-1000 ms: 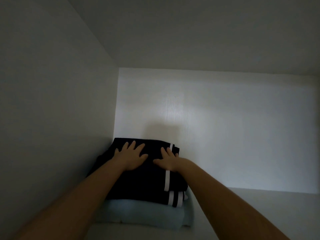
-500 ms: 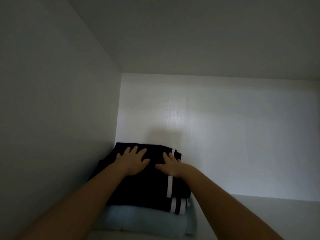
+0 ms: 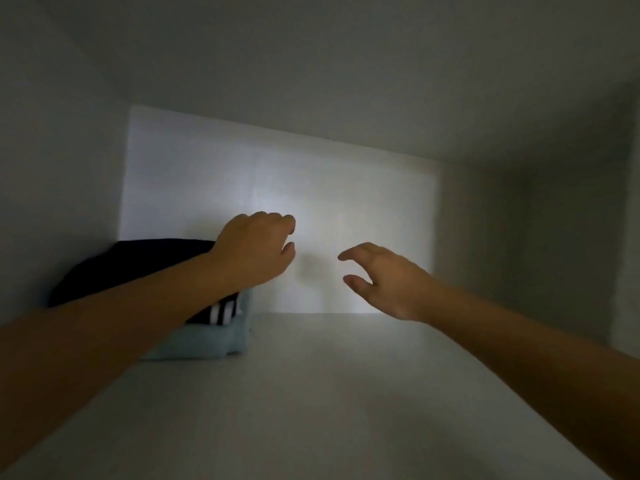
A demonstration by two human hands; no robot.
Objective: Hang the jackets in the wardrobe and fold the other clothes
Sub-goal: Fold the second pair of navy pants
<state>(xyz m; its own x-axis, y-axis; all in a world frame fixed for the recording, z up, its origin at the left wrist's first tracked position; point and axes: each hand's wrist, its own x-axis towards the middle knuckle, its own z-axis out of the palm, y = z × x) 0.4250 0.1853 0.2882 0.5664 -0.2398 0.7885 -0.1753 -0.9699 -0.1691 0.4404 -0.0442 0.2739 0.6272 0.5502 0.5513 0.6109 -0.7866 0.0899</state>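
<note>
A folded black garment with white stripes [image 3: 138,265] lies on top of a folded pale blue garment [image 3: 207,341] in the back left corner of a white wardrobe shelf [image 3: 329,393]. My left hand [image 3: 254,251] hovers in the air over the right end of the stack, its fingers loosely curled with nothing in them. My right hand [image 3: 384,278] is raised to the right of the stack, fingers apart and empty. My left forearm hides the front of the black garment.
The compartment's left wall [image 3: 59,185], back panel [image 3: 329,209] and right wall [image 3: 519,237] enclose the shelf. The ceiling panel [image 3: 346,64] is close overhead. Bare shelf stretches to the right of the stack.
Both hands have lifted off the black garment and moved right and up. The view has swung right, so the stack now sits at the left.
</note>
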